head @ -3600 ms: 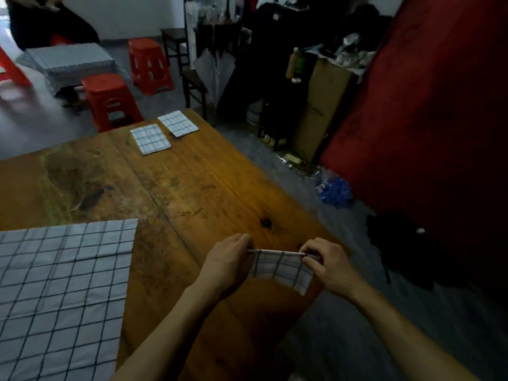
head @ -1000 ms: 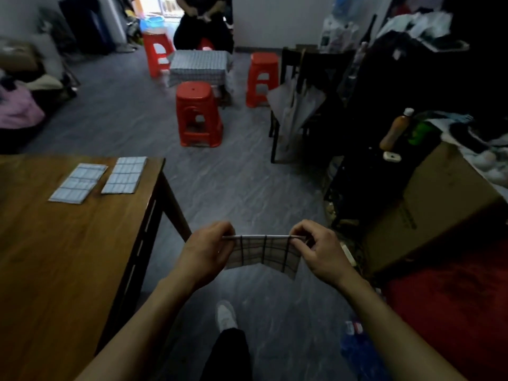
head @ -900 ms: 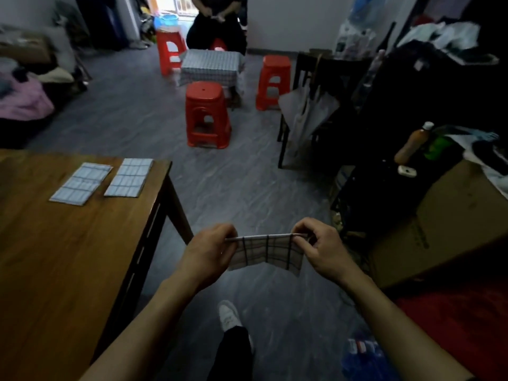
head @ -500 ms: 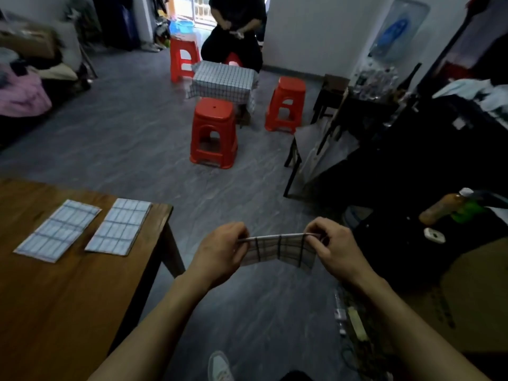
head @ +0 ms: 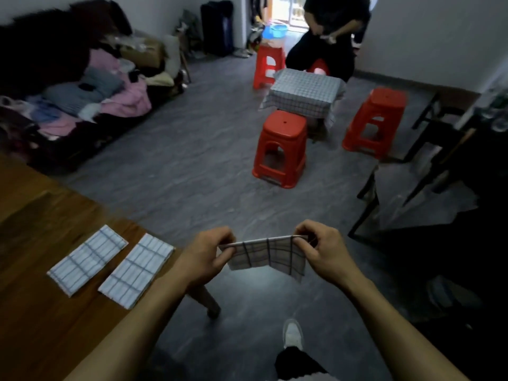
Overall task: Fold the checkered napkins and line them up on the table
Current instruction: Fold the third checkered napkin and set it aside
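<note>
Pinched at both top corners, the folded napkin (head: 268, 254) hangs taut between your left hand (head: 211, 255) and right hand (head: 320, 248), drooping below your knuckles over the floor, off the table (head: 41, 325). Since a second ago you have walked round the table's corner, so the two finished napkins (head: 111, 268) now lie just beside your left wrist. That likely puts you in position to lay this third one to their right, edges parallel
</note>
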A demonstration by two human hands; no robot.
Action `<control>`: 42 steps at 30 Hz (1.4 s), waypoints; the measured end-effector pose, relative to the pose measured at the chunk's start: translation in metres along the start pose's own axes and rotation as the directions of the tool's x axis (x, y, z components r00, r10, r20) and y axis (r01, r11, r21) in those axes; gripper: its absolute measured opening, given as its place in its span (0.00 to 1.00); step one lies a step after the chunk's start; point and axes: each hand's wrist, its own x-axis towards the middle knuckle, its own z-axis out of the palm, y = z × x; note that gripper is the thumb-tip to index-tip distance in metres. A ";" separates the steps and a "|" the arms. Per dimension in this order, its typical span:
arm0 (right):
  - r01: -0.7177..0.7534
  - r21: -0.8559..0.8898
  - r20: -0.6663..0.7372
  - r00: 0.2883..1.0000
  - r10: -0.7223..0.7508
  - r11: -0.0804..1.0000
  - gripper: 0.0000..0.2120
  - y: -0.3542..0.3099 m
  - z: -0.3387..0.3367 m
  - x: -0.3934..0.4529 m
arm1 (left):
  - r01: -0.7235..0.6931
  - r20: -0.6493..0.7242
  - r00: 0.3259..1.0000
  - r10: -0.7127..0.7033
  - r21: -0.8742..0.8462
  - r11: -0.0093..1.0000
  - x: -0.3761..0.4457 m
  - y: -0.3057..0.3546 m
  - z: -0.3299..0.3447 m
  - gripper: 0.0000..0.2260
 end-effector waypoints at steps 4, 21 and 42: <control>0.056 0.078 0.080 0.995 -0.062 0.995 0.06 0.019 -0.017 0.069 | 0.097 -0.160 0.982 -0.100 -0.029 0.995 0.041 0.005 -0.011 0.03; 0.129 0.319 0.286 0.931 -0.226 0.939 0.08 0.008 0.053 0.311 | 0.333 -0.423 0.775 -0.470 -0.358 0.872 0.139 -0.101 -0.068 0.09; 0.248 0.492 0.670 0.504 -0.545 0.834 0.09 -0.123 0.297 0.516 | 0.625 -0.638 0.039 -0.769 -0.585 0.517 0.117 -0.247 -0.160 0.08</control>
